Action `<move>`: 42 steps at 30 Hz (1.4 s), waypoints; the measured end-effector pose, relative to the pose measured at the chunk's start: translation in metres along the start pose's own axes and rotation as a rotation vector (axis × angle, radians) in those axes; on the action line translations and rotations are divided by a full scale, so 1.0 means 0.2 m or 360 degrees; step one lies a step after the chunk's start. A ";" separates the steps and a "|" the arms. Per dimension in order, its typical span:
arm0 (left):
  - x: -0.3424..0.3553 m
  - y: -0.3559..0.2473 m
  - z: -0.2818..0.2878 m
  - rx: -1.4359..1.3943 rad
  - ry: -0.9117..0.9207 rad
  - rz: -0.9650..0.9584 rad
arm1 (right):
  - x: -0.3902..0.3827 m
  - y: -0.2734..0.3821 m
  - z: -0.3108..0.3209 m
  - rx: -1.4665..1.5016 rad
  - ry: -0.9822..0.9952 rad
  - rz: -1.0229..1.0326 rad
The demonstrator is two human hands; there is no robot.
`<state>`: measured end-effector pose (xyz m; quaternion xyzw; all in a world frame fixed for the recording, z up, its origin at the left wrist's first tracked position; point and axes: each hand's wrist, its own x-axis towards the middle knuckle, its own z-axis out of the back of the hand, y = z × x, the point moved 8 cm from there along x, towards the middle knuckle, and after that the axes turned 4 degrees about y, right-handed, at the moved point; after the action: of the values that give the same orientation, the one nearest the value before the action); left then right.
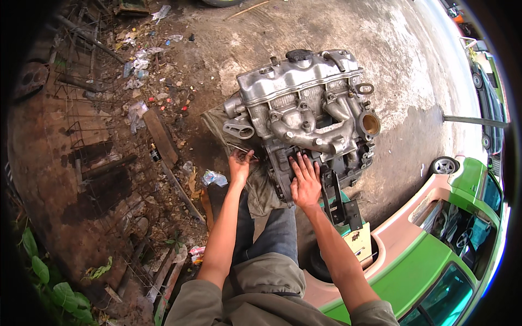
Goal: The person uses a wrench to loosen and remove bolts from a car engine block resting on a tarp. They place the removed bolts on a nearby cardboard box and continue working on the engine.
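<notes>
A car engine (304, 117) stands in front of me, with a silvery valve cover (302, 76) on top and a cast intake manifold (321, 130) on its near side. My right hand (306, 183) lies flat against the dark lower block, its fingers stretched out and apart. Beside the engine's left end, my left hand (240, 166) is closed round a thin metal rod-like tool (238, 148). Its exact kind is too small to tell, and its far end is partly hidden near the block. A metal bracket (238, 129) juts out just above that hand.
Under the engine's left side lies a dirty cloth (266, 193). Rubbish, wood planks (161, 136) and rusty wire mesh (81, 125) cover the ground to the left. A black metal bracket (343, 211) stands near my right forearm. At the right is a green and pink vehicle (402, 255).
</notes>
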<state>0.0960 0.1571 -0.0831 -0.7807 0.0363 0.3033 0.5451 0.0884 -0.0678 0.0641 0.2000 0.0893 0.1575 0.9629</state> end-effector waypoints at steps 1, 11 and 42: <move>-0.02 -0.02 -0.01 0.0117 0.0042 -0.0086 | 0.00 0.00 0.00 0.0003 0.0004 0.0002; -0.15 -0.04 -0.05 0.0421 0.0048 -0.0362 | 0.00 -0.01 -0.02 -0.0033 0.0018 -0.0002; -0.21 -0.27 -0.16 0.1051 0.0164 -0.0375 | 0.00 0.01 0.00 -0.0006 0.0002 0.0006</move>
<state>0.0966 0.1384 -0.0090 -0.5754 0.0697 0.1705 0.7969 0.0890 -0.0668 0.0651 0.1982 0.0893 0.1597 0.9629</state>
